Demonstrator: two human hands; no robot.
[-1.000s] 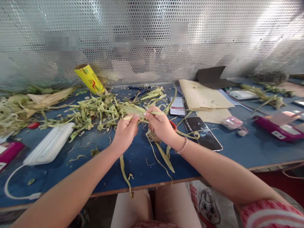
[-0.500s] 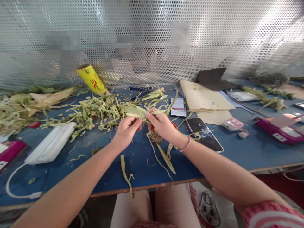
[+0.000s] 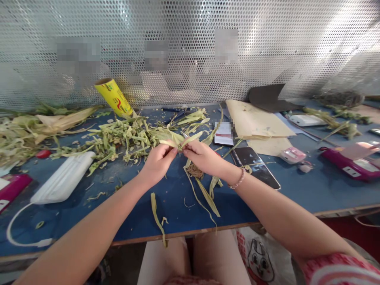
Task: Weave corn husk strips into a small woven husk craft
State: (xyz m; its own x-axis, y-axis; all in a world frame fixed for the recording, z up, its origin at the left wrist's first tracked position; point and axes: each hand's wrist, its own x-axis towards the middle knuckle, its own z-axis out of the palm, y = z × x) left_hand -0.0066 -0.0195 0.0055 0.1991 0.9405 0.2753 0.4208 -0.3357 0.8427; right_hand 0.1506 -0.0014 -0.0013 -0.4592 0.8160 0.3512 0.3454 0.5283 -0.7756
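head view, centre of the frame: the left hand (image 3: 158, 161) and the right hand (image 3: 203, 157) meet fingertip to fingertip above the blue counter (image 3: 297, 190). both hands are closed in a pinch on the same pale green leaf strip (image 3: 178, 141), which runs between the two sets of fingertips and fans out towards the upper right. the strip is held just above the counter, in front of the large heap of leaf scraps (image 3: 124, 138) that spreads across the centre left. longer loose strips (image 3: 204, 194) hang down from under the right hand and trail over the counter's near edge; a small brown woven knot (image 3: 194, 171) lies just below that hand. the right wrist carries a bead bracelet (image 3: 237, 182).

surroundings: a yellow roll (image 3: 114, 97) leans tilted at the upper left, touching the back of the heap. a white power bank (image 3: 62, 179) with its white cable (image 3: 18, 233) lies at the lower left. a dark phone (image 3: 255, 167) lies face up just right of the right forearm, with tan paper sheets (image 3: 255, 120) behind it. a pink case (image 3: 290, 155) sits right of the phone. a perforated metal screen (image 3: 190, 47) closes off the back of the counter.
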